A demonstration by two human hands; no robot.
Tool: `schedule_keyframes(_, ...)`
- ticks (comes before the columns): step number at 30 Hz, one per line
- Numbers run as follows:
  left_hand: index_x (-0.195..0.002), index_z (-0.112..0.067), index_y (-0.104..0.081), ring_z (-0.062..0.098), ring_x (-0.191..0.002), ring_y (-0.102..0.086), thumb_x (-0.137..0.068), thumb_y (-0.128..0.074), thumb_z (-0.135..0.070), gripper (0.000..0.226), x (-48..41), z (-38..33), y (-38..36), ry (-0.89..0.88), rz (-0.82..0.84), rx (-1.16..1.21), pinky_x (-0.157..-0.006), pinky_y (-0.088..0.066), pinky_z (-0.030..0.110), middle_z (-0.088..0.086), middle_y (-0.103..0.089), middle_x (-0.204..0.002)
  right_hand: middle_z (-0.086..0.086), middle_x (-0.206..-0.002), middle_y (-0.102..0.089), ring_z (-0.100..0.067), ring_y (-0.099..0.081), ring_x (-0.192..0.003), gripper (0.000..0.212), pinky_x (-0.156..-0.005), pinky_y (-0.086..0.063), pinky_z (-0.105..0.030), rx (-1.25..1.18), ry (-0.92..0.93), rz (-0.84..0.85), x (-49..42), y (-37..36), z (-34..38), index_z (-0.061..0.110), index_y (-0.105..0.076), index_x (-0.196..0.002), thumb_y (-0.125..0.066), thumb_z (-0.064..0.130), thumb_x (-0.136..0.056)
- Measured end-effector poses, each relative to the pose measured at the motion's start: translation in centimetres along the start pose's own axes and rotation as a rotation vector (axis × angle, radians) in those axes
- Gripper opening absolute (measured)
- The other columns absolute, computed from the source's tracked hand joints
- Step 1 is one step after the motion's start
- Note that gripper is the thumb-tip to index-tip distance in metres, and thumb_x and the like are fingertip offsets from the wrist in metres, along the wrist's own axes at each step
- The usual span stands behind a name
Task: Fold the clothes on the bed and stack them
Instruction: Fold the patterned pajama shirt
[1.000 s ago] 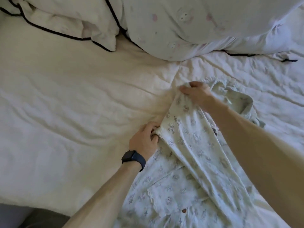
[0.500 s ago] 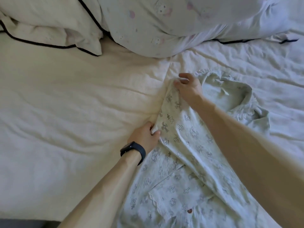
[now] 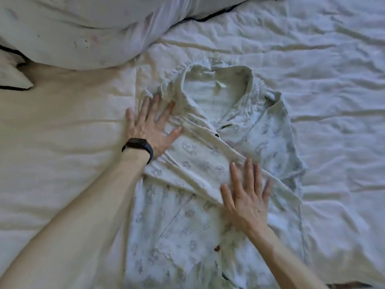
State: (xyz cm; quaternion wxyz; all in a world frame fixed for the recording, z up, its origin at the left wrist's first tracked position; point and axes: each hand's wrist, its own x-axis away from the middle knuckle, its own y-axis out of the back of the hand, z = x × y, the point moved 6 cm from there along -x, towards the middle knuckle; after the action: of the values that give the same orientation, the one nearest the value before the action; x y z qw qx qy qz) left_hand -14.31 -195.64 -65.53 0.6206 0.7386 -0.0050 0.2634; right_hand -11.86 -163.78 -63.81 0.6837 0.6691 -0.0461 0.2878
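Two bare hands lay flat on a pale green cotton pyjama shirt [image 3: 200, 161] printed with small grey figures, which was spread front-up on the rumpled white bed cover [image 3: 62, 142]. The shirt's open collar pointed away from the person, and one side had been folded in slantwise across its chest. The left hand [image 3: 150, 126], with a black band watch [image 3: 138, 146] at its wrist, pressed the shirt's near-left shoulder. Its fingers were straight and spread, gripping nothing, and the little finger reached off the shirt onto the cover. The right hand [image 3: 245, 197] pressed the folded-in panel at the middle of the shirt, its fingers likewise straight and splayed, holding nothing.

A small pale label [image 3: 219, 85] showed inside the collar, and a brown round button [image 3: 217, 248] sat on the shirt's front below the right hand. The cover ran creased on every side of the shirt. Beyond the collar, up and to the left of the shirt, lay a large white pillow edged with black piping [image 3: 83, 32], near the shirt but not touching it. The corner of a second black-piped white pillow [image 3: 12, 78] lay well to the left of the shirt. Both forearms crossed the shirt's lower half and hid part of it.
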Motion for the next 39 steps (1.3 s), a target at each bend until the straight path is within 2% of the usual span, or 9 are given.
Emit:
schedule_keyframes(3, -0.156, -0.043, 0.014, 0.022, -0.152, 0.022, -0.089, -0.002, -0.080, 0.079, -0.1, -0.3, -0.4, 0.059, 0.015, -0.053, -0.119, 0.013, 0.059, -0.001, 0.026, -0.164, 0.006, -0.165, 0.034, -0.017, 0.030, -0.152, 0.068, -0.121, 0.014, -0.058, 0.077, 0.036, 0.092, 0.6, -2.0, -3.3, 0.042, 0.005, -0.161, -0.008, 0.069, -0.101)
schedule_keyframes(9, -0.159, -0.041, -0.003, 0.025, -0.155, 0.008, -0.099, -0.022, -0.064, 0.067, 5.7, -5.7, 1.0, -0.089, -0.280, 0.089, -0.120, 0.013, 0.055, 0.000, 0.012, -0.168, -0.002, -0.171, 0.012, -0.024, 0.011, -0.158, 0.073, -0.122, 0.012, -0.053, -0.011, 0.004, -0.162, 1.6, 0.5, -5.6, 0.038, -0.006, -0.163, -0.021, 0.071, -0.100)
schedule_keyframes(12, -0.157, -0.046, 0.005, 0.024, -0.153, 0.018, -0.096, -0.012, -0.071, 0.068, 9.9, -9.4, -2.3, -0.223, -0.115, -0.013, -0.116, 0.022, 0.055, -0.005, 0.022, -0.166, 0.005, -0.166, 0.030, -0.020, 0.027, -0.154, 0.072, -0.120, 0.013, -0.060, 0.037, -0.038, 0.009, 2.9, -1.6, -8.4, 0.046, 0.009, -0.160, -0.009, 0.077, -0.097)
schedule_keyframes(17, -0.148, -0.051, 0.027, 0.023, -0.147, 0.034, -0.089, 0.010, -0.078, 0.067, 10.9, -8.7, -5.7, -0.147, 0.070, -0.203, -0.112, 0.022, 0.064, -0.008, 0.037, -0.158, 0.009, -0.164, 0.034, -0.018, 0.033, -0.151, 0.072, -0.119, 0.021, -0.060, 0.028, -0.066, 0.087, 3.7, -2.7, -10.2, 0.050, 0.019, -0.155, -0.004, 0.081, -0.095)
schedule_keyframes(22, -0.153, -0.048, 0.015, 0.023, -0.152, 0.022, -0.093, -0.001, -0.073, 0.067, 13.0, -8.9, -5.2, -0.079, 0.082, -0.109, -0.118, 0.015, 0.060, -0.003, 0.027, -0.162, 0.007, -0.160, 0.042, -0.014, 0.042, -0.145, 0.076, -0.111, 0.034, -0.051, -0.066, -0.183, 0.122, 6.5, -2.2, -11.5, 0.047, 0.029, -0.152, -0.002, 0.082, -0.093)
schedule_keyframes(27, -0.157, -0.035, -0.023, 0.029, -0.152, -0.013, -0.093, -0.039, -0.060, 0.070, 26.3, -5.0, -7.2, 0.305, -0.116, 0.354, -0.120, -0.011, 0.054, 0.008, -0.012, -0.166, 0.000, -0.170, 0.001, -0.023, 0.002, -0.157, 0.085, -0.125, -0.001, -0.053, -0.379, -0.440, -0.012, 15.1, -2.5, -16.2, 0.030, -0.003, -0.162, -0.034, 0.075, -0.096)
schedule_keyframes(31, -0.140, -0.017, -0.042, 0.038, -0.126, -0.046, -0.086, -0.070, -0.046, 0.068, 36.4, -3.0, -10.3, 0.662, -0.322, 0.619, -0.100, -0.041, 0.049, 0.017, -0.049, -0.140, -0.010, -0.137, -0.044, -0.034, -0.046, -0.130, 0.079, -0.107, -0.042, -0.054, -0.671, -0.543, -0.085, 18.6, -4.2, -19.9, 0.015, -0.039, -0.144, -0.070, 0.059, -0.087)
schedule_keyframes(35, -0.133, -0.022, -0.042, 0.028, -0.104, -0.060, -0.084, -0.076, -0.046, 0.064, 40.4, -2.5, -14.1, 0.917, -0.148, 0.994, -0.085, -0.046, 0.034, 0.010, -0.059, -0.133, 0.001, -0.107, -0.062, -0.017, -0.064, -0.092, 0.065, -0.078, -0.054, -0.039, -0.969, -0.610, 0.099, 19.7, -6.5, -22.0, 0.018, -0.050, -0.120, -0.082, 0.055, -0.078)
schedule_keyframes(39, -0.131, 0.000, -0.056, 0.032, -0.106, -0.059, -0.089, -0.071, -0.047, 0.065, 42.8, -3.3, -17.0, 1.041, 0.152, 1.028, -0.090, -0.048, 0.039, 0.016, -0.061, -0.126, 0.012, -0.086, -0.078, -0.005, -0.074, -0.077, 0.038, -0.063, -0.056, -0.020, -1.040, -0.479, 0.318, 20.7, -7.6, -22.1, 0.024, -0.072, -0.100, -0.084, 0.049, -0.075)
